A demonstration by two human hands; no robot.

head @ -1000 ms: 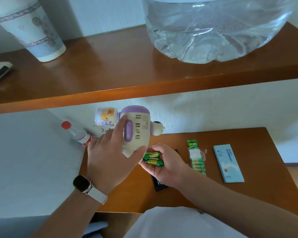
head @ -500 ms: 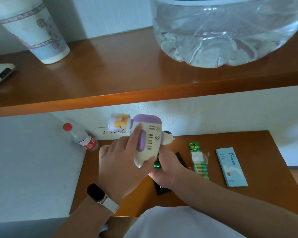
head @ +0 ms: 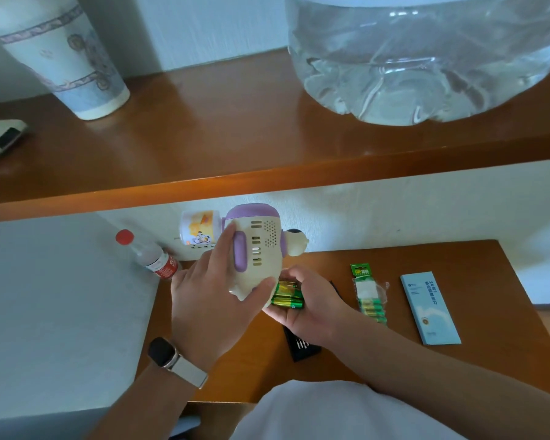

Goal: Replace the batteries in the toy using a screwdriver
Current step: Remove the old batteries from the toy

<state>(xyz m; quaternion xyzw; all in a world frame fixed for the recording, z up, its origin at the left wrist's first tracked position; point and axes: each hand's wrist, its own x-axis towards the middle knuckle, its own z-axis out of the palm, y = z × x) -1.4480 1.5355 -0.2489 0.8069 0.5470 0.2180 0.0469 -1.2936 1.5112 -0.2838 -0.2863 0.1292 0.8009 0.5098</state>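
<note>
My left hand (head: pixel 208 296) grips a cream and purple toy (head: pixel 257 249) above the low wooden table (head: pixel 477 354), its slotted side facing me. Right under the toy's lower end, my right hand (head: pixel 308 308) is cupped palm up around green and gold batteries (head: pixel 287 296). A green pack of new batteries (head: pixel 369 296) lies on the table to the right. A black screwdriver kit (head: pixel 300 346) lies partly under my right wrist. No screwdriver is in either hand.
A light blue box (head: pixel 429 308) lies at the table's right. A red-capped bottle (head: pixel 148 254) and a small printed jar (head: pixel 199 230) sit at the back left. A wooden shelf (head: pixel 235 138) above carries a paper cup (head: pixel 62 55) and a big clear water jug (head: pixel 426 55).
My right hand turned palm up again, so the batteries it holds show under the toy. The left hand kept the toy in about the same place.
</note>
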